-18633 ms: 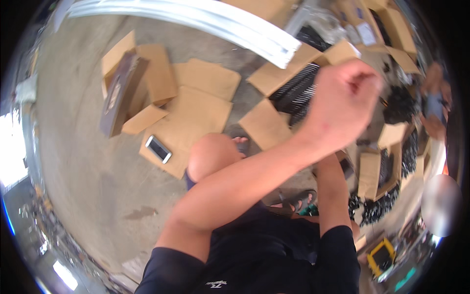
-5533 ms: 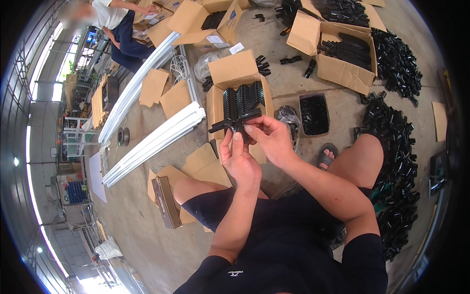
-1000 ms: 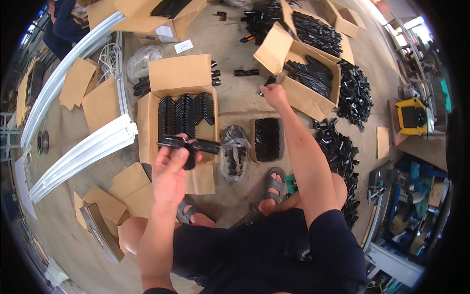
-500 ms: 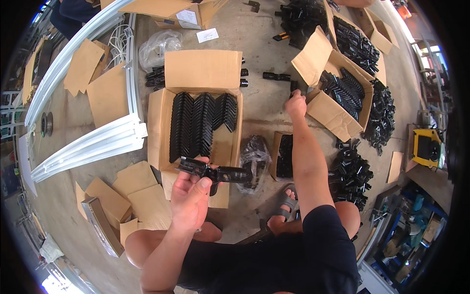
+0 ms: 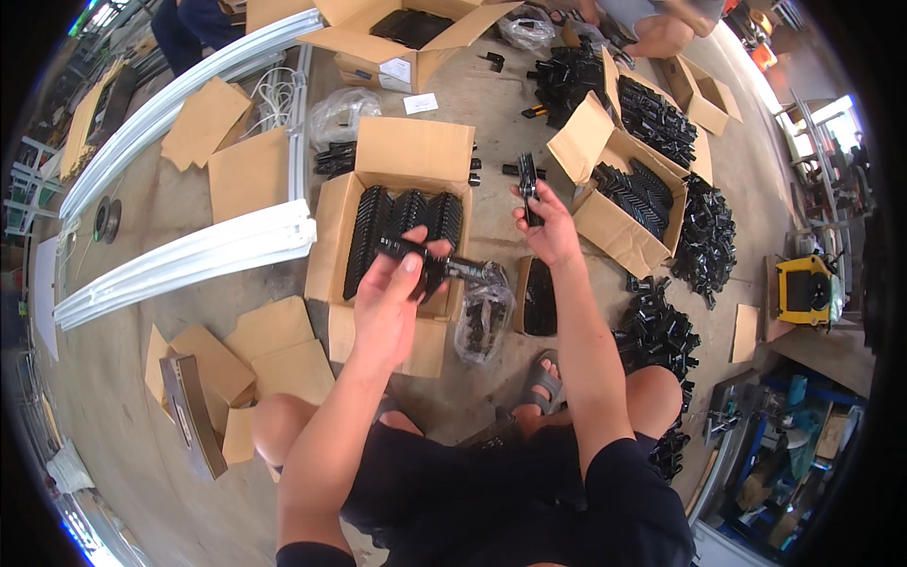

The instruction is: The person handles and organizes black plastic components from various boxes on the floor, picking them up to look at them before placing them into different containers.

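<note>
My left hand (image 5: 385, 317) is closed around black angled fittings (image 5: 463, 269), held over the near part of an open cardboard box (image 5: 416, 146); how many it holds is unclear. In that box, rows of black fittings (image 5: 367, 241) lie nested in a chevron pattern. My right hand (image 5: 553, 231) grips another black fitting (image 5: 527, 175) upright between thumb and fingers, right of the box. A second open box (image 5: 612, 234) of similar stacked fittings stands beyond it to the right. Behind the right hand's piece, another dark fitting on the floor is partly hidden.
Heaps of loose black fittings (image 5: 704, 236) lie along the right. A plastic-wrapped bundle (image 5: 486, 326) and a small box (image 5: 522, 298) stand near my feet. White metal profiles (image 5: 189, 255) and flattened cardboard (image 5: 274, 350) lie at the left. Other people sit at the far edge.
My right hand has drawn back toward the middle with a fitting raised in it. My left hand has moved farther forward over the box, still holding its fittings. The view has shifted.
</note>
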Motion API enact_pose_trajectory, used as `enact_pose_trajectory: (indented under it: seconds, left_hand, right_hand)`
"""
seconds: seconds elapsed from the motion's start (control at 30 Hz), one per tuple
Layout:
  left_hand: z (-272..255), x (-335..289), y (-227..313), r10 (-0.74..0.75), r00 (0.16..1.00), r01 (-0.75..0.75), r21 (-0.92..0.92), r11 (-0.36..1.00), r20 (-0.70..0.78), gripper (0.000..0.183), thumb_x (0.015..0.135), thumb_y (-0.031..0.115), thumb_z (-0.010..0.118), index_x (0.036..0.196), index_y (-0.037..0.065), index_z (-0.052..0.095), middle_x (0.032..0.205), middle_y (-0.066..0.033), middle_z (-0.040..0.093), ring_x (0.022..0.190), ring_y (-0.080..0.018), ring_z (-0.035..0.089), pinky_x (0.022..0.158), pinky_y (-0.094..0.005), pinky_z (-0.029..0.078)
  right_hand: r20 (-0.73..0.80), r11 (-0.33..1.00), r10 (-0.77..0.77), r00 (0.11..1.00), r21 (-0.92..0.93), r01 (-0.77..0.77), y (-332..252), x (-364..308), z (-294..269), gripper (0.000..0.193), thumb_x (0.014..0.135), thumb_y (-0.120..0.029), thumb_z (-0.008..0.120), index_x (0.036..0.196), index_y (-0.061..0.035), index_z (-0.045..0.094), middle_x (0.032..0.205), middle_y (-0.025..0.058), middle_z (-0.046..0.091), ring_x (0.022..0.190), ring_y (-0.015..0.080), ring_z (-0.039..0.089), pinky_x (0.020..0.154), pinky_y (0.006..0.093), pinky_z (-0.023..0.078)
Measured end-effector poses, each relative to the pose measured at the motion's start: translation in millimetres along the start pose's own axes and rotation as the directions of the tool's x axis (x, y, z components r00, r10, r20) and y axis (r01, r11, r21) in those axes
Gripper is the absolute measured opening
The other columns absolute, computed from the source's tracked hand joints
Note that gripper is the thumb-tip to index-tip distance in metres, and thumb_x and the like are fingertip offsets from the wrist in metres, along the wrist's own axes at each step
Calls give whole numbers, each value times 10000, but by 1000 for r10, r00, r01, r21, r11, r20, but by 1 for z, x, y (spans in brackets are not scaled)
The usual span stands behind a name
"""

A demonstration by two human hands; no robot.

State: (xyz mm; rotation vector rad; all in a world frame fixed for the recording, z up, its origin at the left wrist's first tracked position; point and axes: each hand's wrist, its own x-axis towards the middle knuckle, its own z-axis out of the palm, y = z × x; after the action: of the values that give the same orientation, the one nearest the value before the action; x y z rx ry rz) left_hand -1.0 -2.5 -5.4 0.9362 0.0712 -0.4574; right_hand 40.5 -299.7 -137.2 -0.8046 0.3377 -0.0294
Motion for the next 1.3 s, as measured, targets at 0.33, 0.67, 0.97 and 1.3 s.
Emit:
enact_pose_trajectory:
  seconds: [0.33, 0.67, 0.97, 1.3]
  left_hand:
    - [16, -43, 12, 185, 964, -188, -4, 982, 191, 328, 1007, 160, 644, 1300, 13, 623, 1198, -95, 697, 1067, -141, 652, 997, -330, 521]
    - [31, -84, 10, 294, 869, -324, 9, 946, 398, 363, 933, 48, 708, 1280, -21, 629, 1300, -106, 648, 1151, -167, 625, 1035, -342, 508]
    - [23, -78, 10, 199, 888, -247, 67, 967, 414, 399, 935, 70, 720, 1308, -28, 618, 1295, -104, 653, 1148, -159, 624, 1008, -332, 526]
    - [13, -53, 13, -44, 848, -64, 185, 981, 528, 317, 932, 57, 703, 1237, -20, 660, 1158, -92, 721, 1066, -151, 673, 947, -321, 543]
  right_hand:
    - [534, 282, -254, 807, -757, 589, -89, -181, 171, 383, 998, -100, 567, 1371, -8, 566, 1033, 108, 654, 902, 225, 632, 809, 315, 501]
    - [609, 270, -328, 723, -673, 689, -52, -240, 179, 439, 851, -28, 729, 1278, -43, 628, 1139, 123, 637, 1047, 280, 626, 913, 362, 504]
    - [654, 169, -314, 688, -674, 719, -45, -226, 161, 525, 788, -144, 832, 1272, -59, 648, 1181, 121, 653, 1051, 303, 638, 902, 381, 525]
    - [636, 414, -226, 738, -623, 664, -80, -200, 142, 350, 903, -143, 732, 1232, -44, 669, 1181, 138, 622, 1097, 267, 613, 965, 363, 479]
